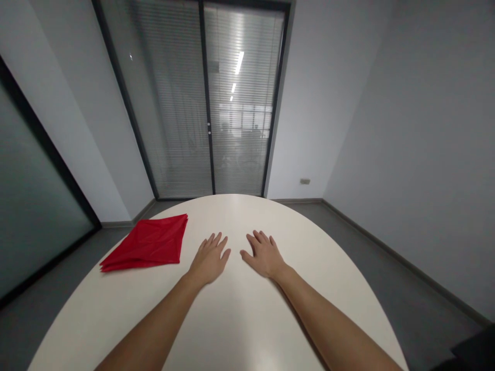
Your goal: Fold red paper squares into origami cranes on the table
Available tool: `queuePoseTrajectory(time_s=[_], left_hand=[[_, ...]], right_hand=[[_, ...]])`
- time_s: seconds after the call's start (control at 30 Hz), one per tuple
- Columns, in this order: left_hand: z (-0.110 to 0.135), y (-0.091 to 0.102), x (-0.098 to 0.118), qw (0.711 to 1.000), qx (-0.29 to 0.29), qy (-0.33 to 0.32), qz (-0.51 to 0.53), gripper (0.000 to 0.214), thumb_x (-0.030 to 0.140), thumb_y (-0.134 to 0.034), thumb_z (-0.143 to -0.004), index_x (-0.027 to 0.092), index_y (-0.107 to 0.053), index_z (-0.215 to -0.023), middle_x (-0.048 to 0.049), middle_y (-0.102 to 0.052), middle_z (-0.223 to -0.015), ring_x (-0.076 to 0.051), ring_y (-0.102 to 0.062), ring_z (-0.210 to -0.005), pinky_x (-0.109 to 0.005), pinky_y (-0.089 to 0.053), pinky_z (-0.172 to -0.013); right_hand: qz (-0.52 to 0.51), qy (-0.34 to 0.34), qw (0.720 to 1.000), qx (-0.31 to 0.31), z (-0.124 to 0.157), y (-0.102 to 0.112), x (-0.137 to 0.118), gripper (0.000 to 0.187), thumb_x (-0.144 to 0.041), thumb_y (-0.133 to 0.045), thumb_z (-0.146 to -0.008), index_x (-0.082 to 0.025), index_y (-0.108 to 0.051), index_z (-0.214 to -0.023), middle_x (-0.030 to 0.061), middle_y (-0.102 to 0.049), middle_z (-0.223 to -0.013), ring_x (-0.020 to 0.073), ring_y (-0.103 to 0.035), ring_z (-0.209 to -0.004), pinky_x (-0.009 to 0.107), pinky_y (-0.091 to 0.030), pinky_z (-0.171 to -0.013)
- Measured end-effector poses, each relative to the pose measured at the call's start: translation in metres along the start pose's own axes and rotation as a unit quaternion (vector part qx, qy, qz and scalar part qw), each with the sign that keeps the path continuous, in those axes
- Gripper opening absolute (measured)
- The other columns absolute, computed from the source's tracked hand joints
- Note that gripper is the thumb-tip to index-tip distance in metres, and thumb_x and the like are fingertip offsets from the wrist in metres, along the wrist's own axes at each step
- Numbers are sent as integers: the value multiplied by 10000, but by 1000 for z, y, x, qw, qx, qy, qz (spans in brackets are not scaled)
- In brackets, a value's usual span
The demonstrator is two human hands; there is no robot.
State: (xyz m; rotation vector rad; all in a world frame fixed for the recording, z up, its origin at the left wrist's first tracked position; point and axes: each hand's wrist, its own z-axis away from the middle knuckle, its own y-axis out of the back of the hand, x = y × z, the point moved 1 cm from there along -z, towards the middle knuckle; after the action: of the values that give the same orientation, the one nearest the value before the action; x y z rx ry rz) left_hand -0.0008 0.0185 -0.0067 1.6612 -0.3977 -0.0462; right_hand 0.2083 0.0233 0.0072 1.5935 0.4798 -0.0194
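A folded red cloth (149, 242) lies on the left part of the white table (232, 319), its layered edges showing at the left corner and the upper right corner. To the right of the cloth, and apart from it, my left hand (210, 259) rests palm down with its fingers spread. My right hand (264, 254) is palm down too, a short gap away on the right, fingers and thumb apart. Neither hand holds anything. Of the two, the left is nearer the cloth.
The table has a rounded far edge. Beyond it stands a dark-framed glass door (211, 154) with blinds. Grey walls (417, 154) rise on the right, with a small wall socket (305, 181) low down. A dark object (474, 350) shows at the lower right corner.
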Motion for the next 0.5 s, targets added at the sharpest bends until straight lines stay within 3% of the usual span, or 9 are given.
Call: queuePoseTrajectory(time_s=[0.5], left_hand=[[-3, -3, 0, 1000, 19, 5, 19, 592, 452, -355, -995, 152, -441, -1499, -121, -352, -1602, -311, -280, -1501, -491, -232, -1222]], right_hand=[[-1, 6, 1000, -12, -4, -1, 0, 718, -593, -421, -959, -167, -372, -1536, 160, -258, -1637, 350, -168, -1524, 542, -97, -1204]])
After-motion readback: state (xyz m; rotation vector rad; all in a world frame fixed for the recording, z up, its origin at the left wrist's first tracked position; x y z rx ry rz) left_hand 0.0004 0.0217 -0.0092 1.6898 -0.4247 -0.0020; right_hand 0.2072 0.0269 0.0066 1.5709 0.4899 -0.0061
